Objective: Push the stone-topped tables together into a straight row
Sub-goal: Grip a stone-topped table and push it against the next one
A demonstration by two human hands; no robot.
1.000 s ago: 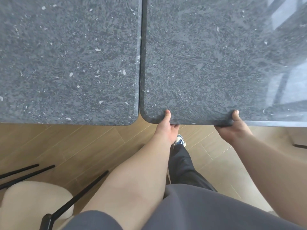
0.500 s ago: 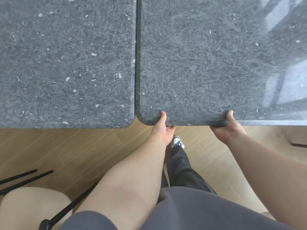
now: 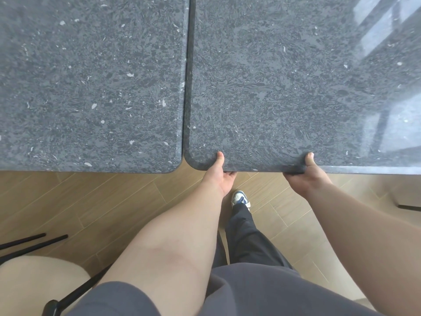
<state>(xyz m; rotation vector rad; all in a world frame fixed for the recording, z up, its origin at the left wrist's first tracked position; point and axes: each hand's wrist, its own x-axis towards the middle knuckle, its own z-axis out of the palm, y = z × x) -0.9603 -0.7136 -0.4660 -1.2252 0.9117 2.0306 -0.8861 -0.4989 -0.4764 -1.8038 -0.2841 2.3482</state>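
Observation:
Two dark grey speckled stone-topped tables fill the upper view. The left table [image 3: 91, 87] and the right table [image 3: 284, 87] sit side by side, their long edges almost touching along a thin dark seam. Their near edges lie nearly level. My left hand [image 3: 219, 175] grips the right table's near edge close to its rounded corner, thumb on top and fingers underneath. My right hand [image 3: 306, 175] grips the same edge further right in the same way.
Wooden plank floor [image 3: 102, 201] lies below the tables. A beige-seated chair [image 3: 34, 283] with black metal legs stands at the lower left. Another black leg [image 3: 409, 207] shows at the right edge. My shoe [image 3: 240, 199] is under the right table's edge.
The gap between the two tabletops has narrowed and the right table's near edge has come almost level with the left table's. Both hands keep their grip.

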